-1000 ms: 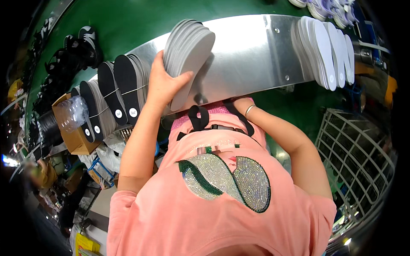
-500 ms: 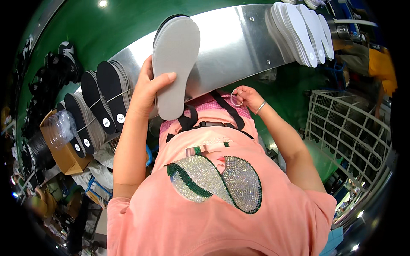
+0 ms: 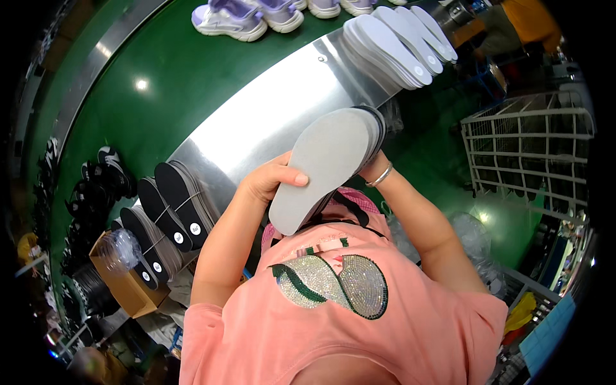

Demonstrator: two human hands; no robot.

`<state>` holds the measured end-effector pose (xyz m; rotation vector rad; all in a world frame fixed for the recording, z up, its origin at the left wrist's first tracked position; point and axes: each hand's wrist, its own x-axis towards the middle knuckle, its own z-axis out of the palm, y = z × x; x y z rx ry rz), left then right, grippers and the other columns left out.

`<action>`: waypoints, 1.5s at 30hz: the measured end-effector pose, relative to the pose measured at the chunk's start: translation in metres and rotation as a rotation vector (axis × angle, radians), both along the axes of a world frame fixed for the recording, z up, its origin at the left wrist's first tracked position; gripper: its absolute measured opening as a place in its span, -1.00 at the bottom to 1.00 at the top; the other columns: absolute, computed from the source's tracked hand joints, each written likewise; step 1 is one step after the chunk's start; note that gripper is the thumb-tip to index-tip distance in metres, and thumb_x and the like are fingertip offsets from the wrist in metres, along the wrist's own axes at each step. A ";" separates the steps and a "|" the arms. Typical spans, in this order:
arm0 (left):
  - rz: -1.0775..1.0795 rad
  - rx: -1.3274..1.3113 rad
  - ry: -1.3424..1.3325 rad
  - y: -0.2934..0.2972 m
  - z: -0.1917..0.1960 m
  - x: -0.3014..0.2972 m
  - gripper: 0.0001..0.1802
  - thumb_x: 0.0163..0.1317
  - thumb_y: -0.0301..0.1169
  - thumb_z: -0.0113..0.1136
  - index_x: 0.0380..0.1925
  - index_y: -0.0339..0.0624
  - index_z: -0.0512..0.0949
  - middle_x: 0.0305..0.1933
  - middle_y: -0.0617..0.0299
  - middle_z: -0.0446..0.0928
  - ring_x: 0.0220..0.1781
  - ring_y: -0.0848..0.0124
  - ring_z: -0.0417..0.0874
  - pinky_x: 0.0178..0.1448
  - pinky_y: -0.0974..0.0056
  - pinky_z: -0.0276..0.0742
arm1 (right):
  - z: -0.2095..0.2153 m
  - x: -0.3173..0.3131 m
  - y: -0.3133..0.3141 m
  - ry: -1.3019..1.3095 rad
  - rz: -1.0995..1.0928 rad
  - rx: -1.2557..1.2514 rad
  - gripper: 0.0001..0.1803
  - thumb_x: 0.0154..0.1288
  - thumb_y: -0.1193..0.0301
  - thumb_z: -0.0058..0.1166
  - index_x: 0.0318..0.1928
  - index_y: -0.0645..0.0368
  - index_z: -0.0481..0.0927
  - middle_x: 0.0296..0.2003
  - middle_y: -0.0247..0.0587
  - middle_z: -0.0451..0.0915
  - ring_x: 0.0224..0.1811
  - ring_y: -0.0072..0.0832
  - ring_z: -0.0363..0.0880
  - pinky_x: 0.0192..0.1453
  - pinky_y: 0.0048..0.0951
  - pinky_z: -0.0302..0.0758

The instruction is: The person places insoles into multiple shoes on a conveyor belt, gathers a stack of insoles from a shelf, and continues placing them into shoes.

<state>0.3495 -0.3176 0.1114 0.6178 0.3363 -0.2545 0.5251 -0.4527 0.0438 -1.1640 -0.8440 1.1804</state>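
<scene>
A stack of grey insoles (image 3: 330,163) is gripped at its left edge by the left hand (image 3: 269,179). Its far right end is held by the right hand (image 3: 371,168), mostly hidden behind it. White insoles (image 3: 398,45) lie far right.

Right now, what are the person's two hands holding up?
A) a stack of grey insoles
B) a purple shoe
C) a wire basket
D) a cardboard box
A: the left hand grips the side of a stack of grey insoles, thumb on the top one, while the right hand supports the far end from behind; the purple shoes sit untouched on the green belt.
</scene>
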 end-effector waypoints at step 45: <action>2.608 -0.080 0.432 -0.386 -0.049 -0.376 -0.49 -0.20 -0.44 0.25 -0.14 -0.24 0.38 -0.23 0.17 0.47 -0.18 0.34 0.49 -0.06 0.23 0.42 | 0.033 -0.241 -0.059 -0.426 1.134 -0.284 -0.77 0.18 0.43 -0.06 -0.15 0.23 0.42 -0.38 -0.36 0.42 -0.43 -0.64 0.33 -0.38 -0.66 0.29</action>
